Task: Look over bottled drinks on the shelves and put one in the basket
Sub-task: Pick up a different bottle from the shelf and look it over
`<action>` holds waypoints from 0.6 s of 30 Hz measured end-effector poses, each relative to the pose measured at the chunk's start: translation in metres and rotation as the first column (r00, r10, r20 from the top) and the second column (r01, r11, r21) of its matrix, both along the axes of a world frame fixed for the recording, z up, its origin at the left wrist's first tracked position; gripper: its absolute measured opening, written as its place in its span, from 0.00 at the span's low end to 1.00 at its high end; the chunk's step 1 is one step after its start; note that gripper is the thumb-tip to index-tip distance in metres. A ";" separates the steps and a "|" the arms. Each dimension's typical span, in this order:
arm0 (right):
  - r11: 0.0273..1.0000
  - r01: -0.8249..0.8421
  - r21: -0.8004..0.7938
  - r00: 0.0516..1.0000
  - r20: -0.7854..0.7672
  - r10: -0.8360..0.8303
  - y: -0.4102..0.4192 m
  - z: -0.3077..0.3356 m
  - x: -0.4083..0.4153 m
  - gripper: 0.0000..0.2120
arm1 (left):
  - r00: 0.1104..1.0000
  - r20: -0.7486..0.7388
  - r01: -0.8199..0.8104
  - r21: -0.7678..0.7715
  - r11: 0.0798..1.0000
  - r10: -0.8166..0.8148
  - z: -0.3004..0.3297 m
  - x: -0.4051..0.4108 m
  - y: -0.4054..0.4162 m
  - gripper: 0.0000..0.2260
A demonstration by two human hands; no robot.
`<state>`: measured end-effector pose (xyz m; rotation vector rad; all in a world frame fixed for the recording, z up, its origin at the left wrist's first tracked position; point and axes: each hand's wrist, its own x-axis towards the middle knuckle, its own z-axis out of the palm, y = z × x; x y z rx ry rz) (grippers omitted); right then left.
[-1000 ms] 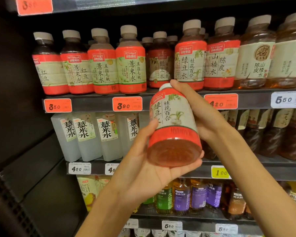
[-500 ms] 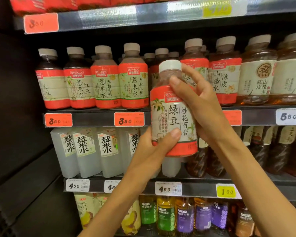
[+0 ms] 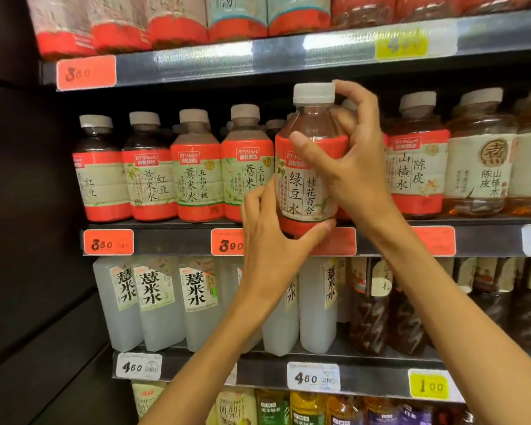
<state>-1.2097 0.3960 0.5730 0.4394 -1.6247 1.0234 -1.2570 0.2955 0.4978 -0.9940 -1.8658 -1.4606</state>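
Bottle of the red-and-cream label stands upright between your two hands, its long axis running twelve to six, white cap at twelve and base at six, level with the lip of the middle shelf. It sits in front of the row of like bottles at its nine o'clock, not yet down on the shelf board as far as you can tell. Your right hand comes in from three o'clock, thumb across the shoulder and fingers curled behind the neck and cap, closed round it. Your left hand comes up from seven o'clock, thumb hooked under the base and fingers on the label's near side, cupping it. Both hands are on it; the right looks to carry the hold. No basket shows, so judge it below and behind you.
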 end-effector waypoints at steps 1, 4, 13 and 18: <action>1.000 0.013 0.017 1.000 0.010 -0.013 0.002 0.000 -0.003 0.31 | 1.000 -0.006 -0.015 0.005 1.000 0.015 0.000 -0.002 0.001 0.39; 0.997 0.037 0.066 0.999 0.031 -0.039 0.007 0.000 -0.011 0.30 | 0.998 0.000 -0.062 -0.005 0.998 0.062 -0.002 -0.004 0.007 0.39; 0.965 0.229 0.131 0.973 -0.072 -0.221 0.014 -0.003 -0.022 0.27 | 0.948 -0.139 -0.280 0.068 0.958 0.287 -0.006 -0.003 0.025 0.42; 0.901 0.388 0.194 0.918 -0.163 -0.361 0.018 -0.002 -0.024 0.17 | 0.883 -0.187 -0.429 0.052 0.902 0.431 0.000 -0.008 0.028 0.40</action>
